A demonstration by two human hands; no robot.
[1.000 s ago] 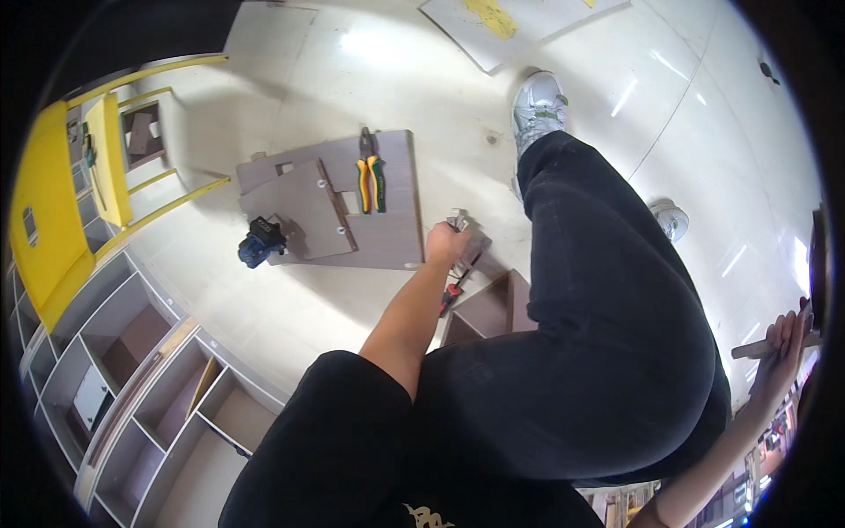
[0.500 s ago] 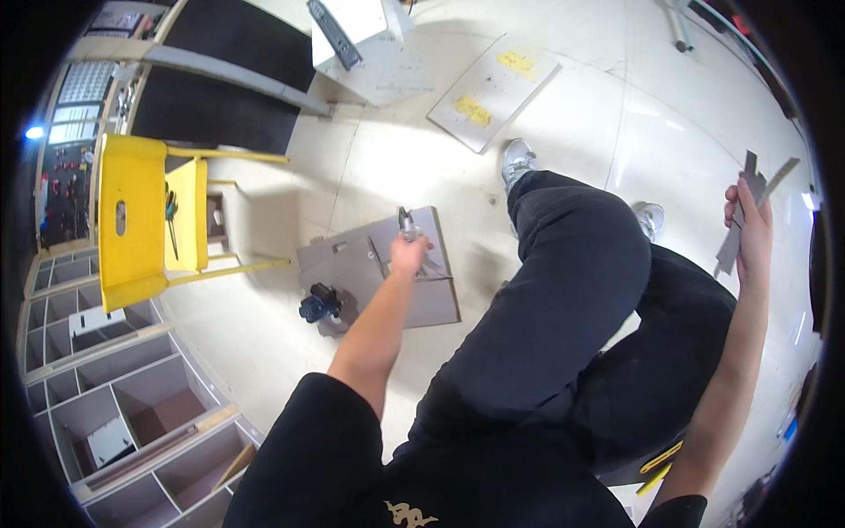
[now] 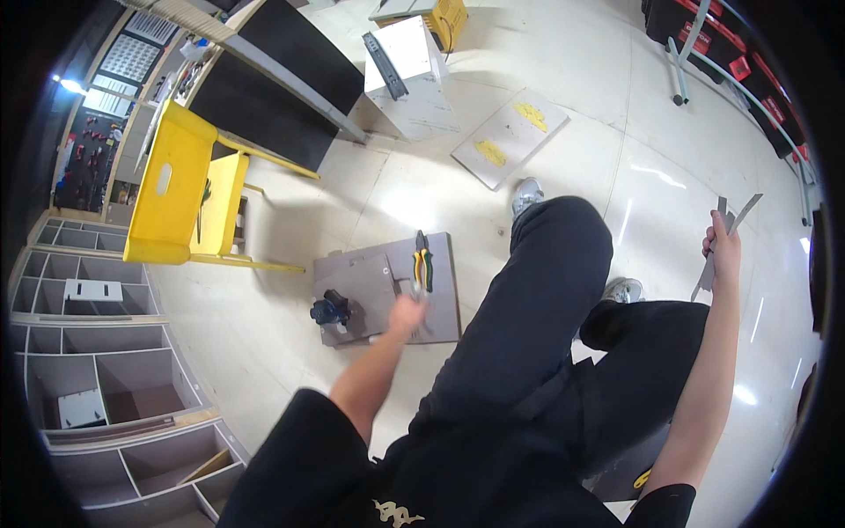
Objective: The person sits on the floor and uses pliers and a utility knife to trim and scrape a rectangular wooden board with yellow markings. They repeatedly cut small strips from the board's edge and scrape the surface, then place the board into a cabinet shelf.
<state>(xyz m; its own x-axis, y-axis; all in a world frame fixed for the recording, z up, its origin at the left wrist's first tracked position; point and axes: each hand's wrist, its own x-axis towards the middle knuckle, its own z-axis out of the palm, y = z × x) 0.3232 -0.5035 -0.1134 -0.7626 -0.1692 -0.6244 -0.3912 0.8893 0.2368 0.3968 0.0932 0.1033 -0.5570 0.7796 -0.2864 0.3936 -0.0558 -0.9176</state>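
My left hand [image 3: 407,317], smeared by motion, is over the grey boards [image 3: 447,308] on the floor; whether its fingers hold anything cannot be made out. Just beyond it, pliers [image 3: 423,264] with yellow and green handles lie on the boards, jaws pointing away from me. A dark blue power tool [image 3: 331,308] rests at the boards' left side. Out to the right, my right hand [image 3: 724,253] is closed round several thin grey strips [image 3: 707,275], held up above the floor.
A yellow chair [image 3: 167,189] stands at left, with a tool on its seat. Grey shelf compartments [image 3: 132,365] line the lower left. Farther off are a white box [image 3: 409,88] and a board with yellow patches [image 3: 510,141]. Black and red cases [image 3: 704,40] are at upper right.
My left hand has drawn back toward me, uncovering the pliers on the boards. My right hand, still gripping the strips, sits lower and a little farther left in view. The view has shifted.
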